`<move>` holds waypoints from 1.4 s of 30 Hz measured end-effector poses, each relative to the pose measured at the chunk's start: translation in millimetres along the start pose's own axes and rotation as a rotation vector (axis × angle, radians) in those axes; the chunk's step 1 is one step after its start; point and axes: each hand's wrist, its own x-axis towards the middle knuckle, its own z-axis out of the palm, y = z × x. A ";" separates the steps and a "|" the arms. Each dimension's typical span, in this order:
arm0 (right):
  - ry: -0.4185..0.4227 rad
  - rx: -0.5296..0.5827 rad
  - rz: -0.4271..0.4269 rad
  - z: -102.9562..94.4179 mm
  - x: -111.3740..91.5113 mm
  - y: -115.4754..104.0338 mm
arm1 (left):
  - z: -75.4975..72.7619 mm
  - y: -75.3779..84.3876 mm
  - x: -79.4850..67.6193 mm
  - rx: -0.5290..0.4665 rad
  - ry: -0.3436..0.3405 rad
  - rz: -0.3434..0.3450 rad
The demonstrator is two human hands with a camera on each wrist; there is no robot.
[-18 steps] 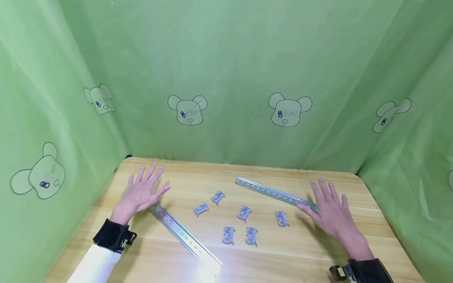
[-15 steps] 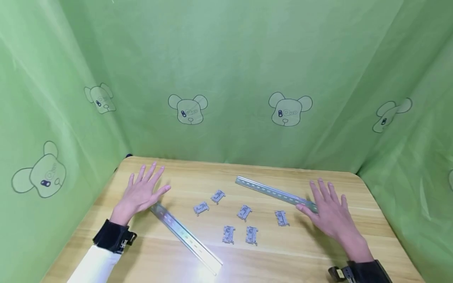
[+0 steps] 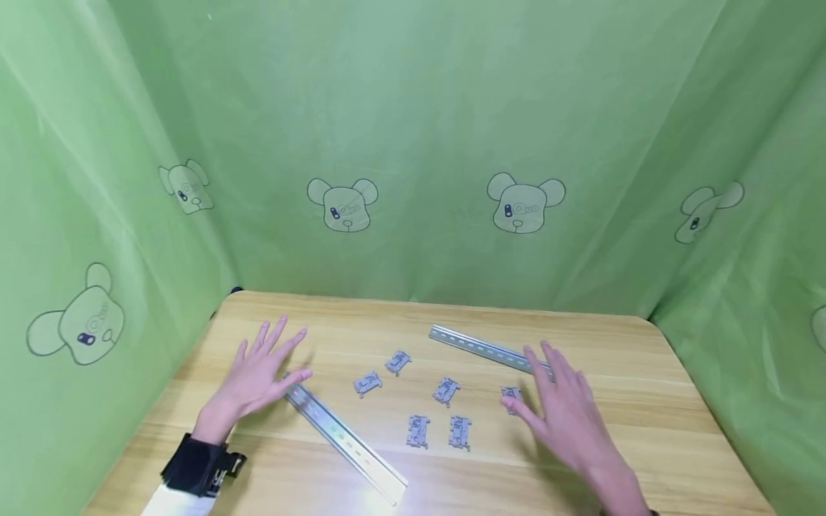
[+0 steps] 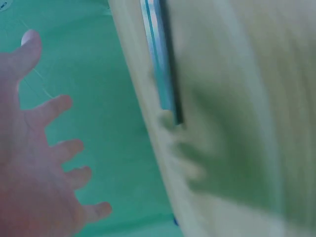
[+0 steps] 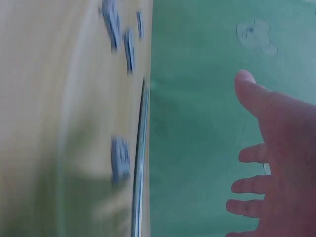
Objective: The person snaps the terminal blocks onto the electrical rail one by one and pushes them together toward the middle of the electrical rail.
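Fingers spread, my left hand [image 3: 248,383] hovers over the far end of a slotted metal DIN rail [image 3: 345,441]; it holds nothing. In the left wrist view the rail's end [image 4: 160,64] lies on the table away from the fingers. My right hand [image 3: 568,423] is also raised with fingers apart and nothing in it. Its thumb overlaps a grey terminal block [image 3: 512,393] in the head view, and its fingertips overlap the right part of a second DIN rail [image 3: 480,347]. The right wrist view shows that block [image 5: 120,159] lying apart from the hand.
Several more grey terminal blocks lie loose between the rails, among them one at the middle [image 3: 446,390] and one nearer the front [image 3: 459,432]. The wooden table [image 3: 671,401] is bordered by green curtains [image 3: 426,107] at the back and sides.
My right hand has moved left, from the second rail's right end to over the rightmost terminal block. My left hand has lowered slightly. Rails and blocks have stayed in place.
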 end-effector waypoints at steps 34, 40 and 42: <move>-0.415 0.107 -0.244 98.9 -20.8 -178.2 | 26.8 -15.0 -2.6 -0.355 -0.177 0.124; -0.399 0.069 -0.281 101.2 -20.5 -183.9 | 26.2 -13.1 -1.5 -0.359 -0.175 0.133; -0.391 0.053 -0.301 100.5 -20.2 -184.3 | 24.7 -10.7 -1.9 -0.359 -0.186 0.131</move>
